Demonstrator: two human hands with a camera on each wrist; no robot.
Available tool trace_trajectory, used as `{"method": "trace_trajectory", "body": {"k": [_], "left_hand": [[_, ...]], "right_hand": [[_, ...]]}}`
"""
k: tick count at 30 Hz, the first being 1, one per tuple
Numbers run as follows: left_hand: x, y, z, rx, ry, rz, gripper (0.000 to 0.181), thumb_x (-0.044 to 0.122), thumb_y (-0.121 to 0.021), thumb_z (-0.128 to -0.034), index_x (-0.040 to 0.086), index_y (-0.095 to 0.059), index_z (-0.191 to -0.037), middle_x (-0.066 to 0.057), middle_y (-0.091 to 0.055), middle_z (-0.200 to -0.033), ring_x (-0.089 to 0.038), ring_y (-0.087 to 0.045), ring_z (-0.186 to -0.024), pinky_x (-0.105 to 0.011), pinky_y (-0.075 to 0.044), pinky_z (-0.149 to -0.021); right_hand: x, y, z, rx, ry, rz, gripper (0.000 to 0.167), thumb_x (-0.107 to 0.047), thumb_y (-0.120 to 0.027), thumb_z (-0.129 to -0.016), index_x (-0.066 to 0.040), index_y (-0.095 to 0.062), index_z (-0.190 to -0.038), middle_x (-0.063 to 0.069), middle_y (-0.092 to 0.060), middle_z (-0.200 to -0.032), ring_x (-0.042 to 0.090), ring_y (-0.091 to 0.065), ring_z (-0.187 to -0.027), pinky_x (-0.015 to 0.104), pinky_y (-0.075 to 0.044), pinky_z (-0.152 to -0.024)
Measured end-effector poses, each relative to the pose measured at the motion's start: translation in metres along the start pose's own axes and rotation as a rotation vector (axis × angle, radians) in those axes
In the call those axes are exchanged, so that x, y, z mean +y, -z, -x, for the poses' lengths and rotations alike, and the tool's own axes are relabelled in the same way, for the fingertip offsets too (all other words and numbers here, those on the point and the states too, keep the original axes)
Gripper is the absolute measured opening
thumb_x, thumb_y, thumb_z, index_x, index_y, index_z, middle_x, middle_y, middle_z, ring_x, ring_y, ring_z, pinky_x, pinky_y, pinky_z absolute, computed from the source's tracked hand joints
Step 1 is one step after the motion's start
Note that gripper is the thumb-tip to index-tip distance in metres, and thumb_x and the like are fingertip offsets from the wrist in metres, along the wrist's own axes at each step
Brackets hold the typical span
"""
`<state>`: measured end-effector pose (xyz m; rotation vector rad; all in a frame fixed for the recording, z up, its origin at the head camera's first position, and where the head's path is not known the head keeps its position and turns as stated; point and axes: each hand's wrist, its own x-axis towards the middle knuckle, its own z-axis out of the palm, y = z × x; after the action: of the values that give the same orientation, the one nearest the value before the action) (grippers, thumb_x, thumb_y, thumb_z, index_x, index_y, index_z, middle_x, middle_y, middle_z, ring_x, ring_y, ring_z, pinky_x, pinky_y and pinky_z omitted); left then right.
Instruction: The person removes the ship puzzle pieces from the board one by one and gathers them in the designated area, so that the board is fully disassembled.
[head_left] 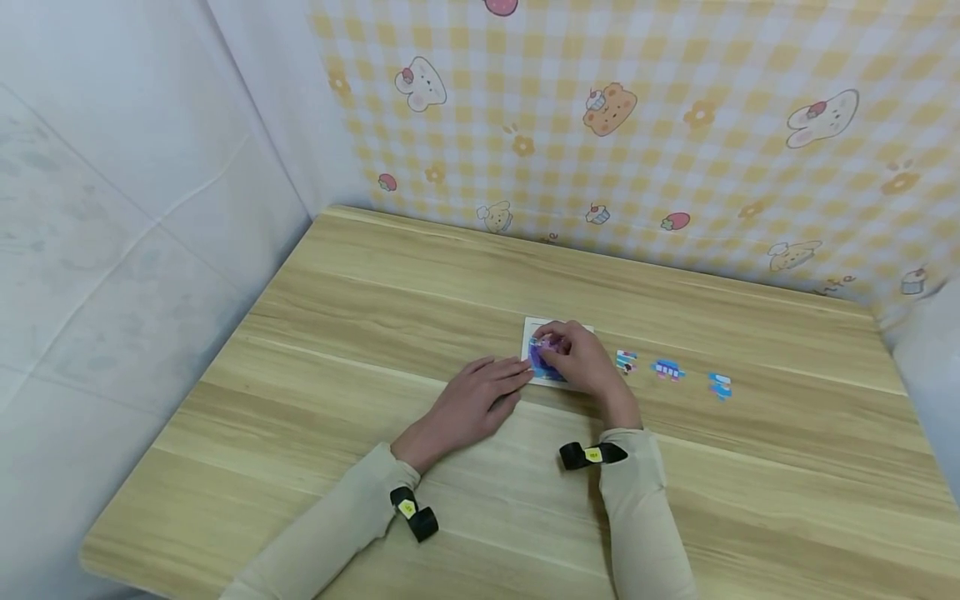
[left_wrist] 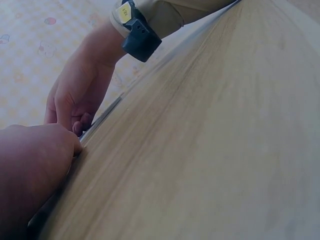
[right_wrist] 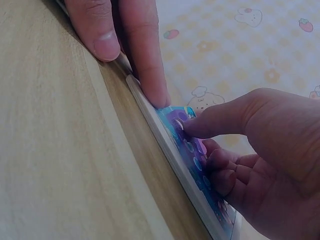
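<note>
A small jigsaw puzzle board [head_left: 531,327] with a white border lies on the table, its blue and purple picture partly covered by hands. My left hand [head_left: 480,400] lies flat, its fingertips resting on the board's near left edge. Over the board, my right hand [head_left: 585,358] has its fingers bent and pinches a purple puzzle piece [right_wrist: 201,147] against the picture. In the right wrist view the thumb presses on the purple area, and the curled fingers hide part of the piece. The left wrist view shows both hands meeting, with the board mostly hidden.
Three loose puzzle pieces lie in a row right of the board: a striped one [head_left: 626,360], a blue one with white windows [head_left: 667,370] and a blue and pink one [head_left: 720,386]. The wooden table [head_left: 375,317] meets a yellow checked cloth [head_left: 555,150] behind.
</note>
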<state>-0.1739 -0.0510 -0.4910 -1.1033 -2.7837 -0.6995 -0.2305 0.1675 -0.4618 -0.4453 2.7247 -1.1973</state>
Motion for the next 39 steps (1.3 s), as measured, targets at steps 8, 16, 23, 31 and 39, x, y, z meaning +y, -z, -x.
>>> {"method": "trace_trajectory", "body": {"k": [8,16,23,31,39], "left_hand": [[0.001,0.0,0.001,-0.003,0.001,0.001,0.04,0.026,-0.051,-0.1042,0.016,-0.055,-0.143,0.003,-0.05,-0.149,-0.013,-0.04,-0.141,-0.04,-0.025,-0.119],[0.003,0.0,0.002,0.004,0.011,0.022,0.04,0.025,-0.052,-0.1038,0.015,-0.055,-0.143,0.002,-0.05,-0.148,-0.014,-0.041,-0.14,-0.041,-0.025,-0.118],[0.005,-0.001,0.002,-0.006,0.019,0.029,0.04,0.026,-0.051,-0.1042,0.016,-0.055,-0.143,0.003,-0.05,-0.149,-0.014,-0.04,-0.141,-0.04,-0.024,-0.119],[0.006,-0.002,0.002,0.012,0.017,0.034,0.04,0.026,-0.051,-0.1041,0.016,-0.056,-0.142,0.003,-0.051,-0.148,-0.014,-0.041,-0.14,-0.039,-0.025,-0.118],[0.008,-0.001,0.003,0.0,0.026,0.031,0.04,0.027,-0.05,-0.1045,0.017,-0.055,-0.143,0.003,-0.05,-0.148,-0.013,-0.04,-0.141,-0.039,-0.024,-0.119]], "right_hand": [[0.001,0.001,0.0,-0.023,0.018,-0.031,0.017,-0.009,-0.065,-0.095,-0.011,-0.068,-0.111,0.008,-0.065,-0.091,0.02,-0.053,-0.074,0.033,-0.044,-0.067],[0.005,0.002,-0.001,-0.014,0.029,-0.073,0.016,-0.009,-0.067,-0.093,-0.009,-0.071,-0.109,0.006,-0.065,-0.086,0.018,-0.053,-0.072,0.031,-0.044,-0.065],[0.012,0.003,0.002,-0.021,0.007,-0.184,0.015,-0.01,-0.069,-0.093,-0.008,-0.072,-0.108,0.005,-0.064,-0.085,0.018,-0.055,-0.072,0.027,-0.045,-0.065],[0.012,0.003,0.003,-0.025,-0.01,-0.23,0.012,-0.01,-0.069,-0.093,-0.009,-0.072,-0.105,0.005,-0.063,-0.083,0.019,-0.052,-0.07,0.026,-0.043,-0.062],[0.01,0.004,0.006,-0.032,-0.01,-0.255,0.013,-0.007,-0.068,-0.093,-0.007,-0.072,-0.106,0.008,-0.064,-0.087,0.02,-0.051,-0.072,0.025,-0.043,-0.063]]}}
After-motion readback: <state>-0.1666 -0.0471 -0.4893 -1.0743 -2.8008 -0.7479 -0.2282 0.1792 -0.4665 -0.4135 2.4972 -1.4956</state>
